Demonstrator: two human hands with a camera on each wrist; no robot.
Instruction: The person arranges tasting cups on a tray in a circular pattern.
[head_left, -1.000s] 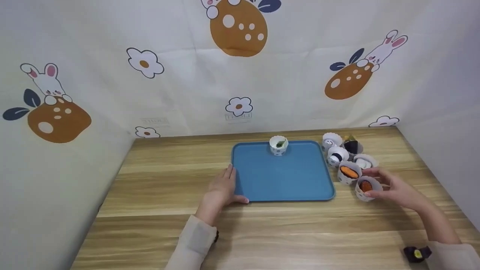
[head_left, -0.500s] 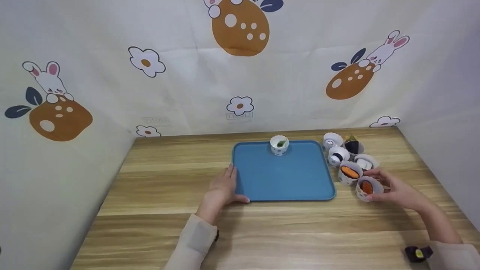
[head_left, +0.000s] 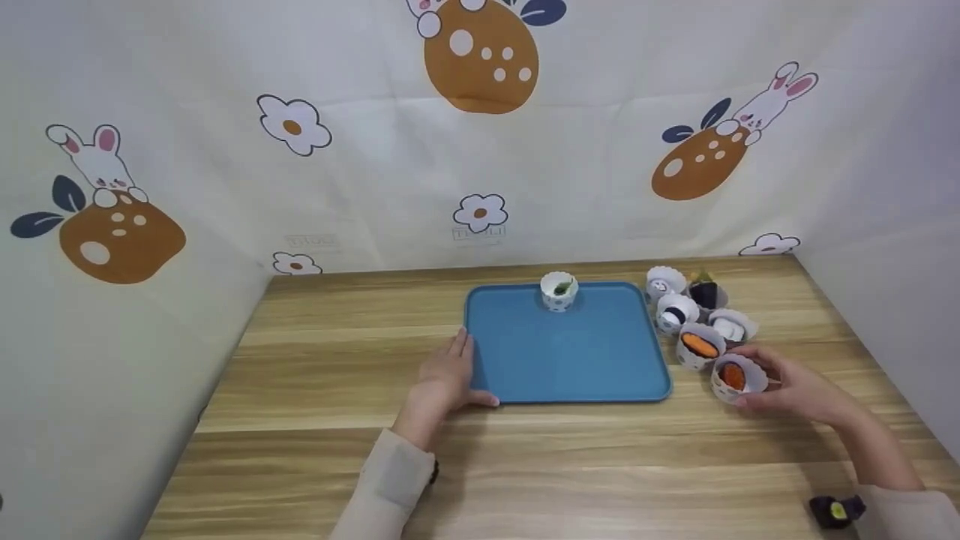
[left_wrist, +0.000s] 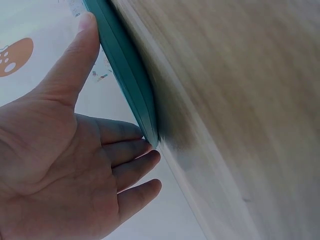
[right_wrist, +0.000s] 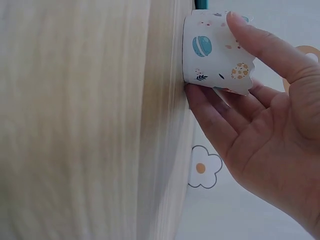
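My left hand rests against the near left corner of a blue tray, fingers extended along its side and thumb at its front edge. In the left wrist view, the fingertips touch the tray's rim. To the right of the tray, my right hand holds a white patterned paper cup between thumb and fingers. A red-orange topped sushi piece lies inside this cup. The cup stands on the table, close to another cup with an orange-topped sushi piece.
Several more paper cups with food pieces cluster at the tray's right, including a white cup. One cup with something green stands at the tray's back edge. A dark sushi roll lies beside the right sleeve. A printed cloth hangs behind the table.
My right thumb has slid lower on the cup's near side, and the fingers have shifted slightly around it. The left hand and the tray stay in place.
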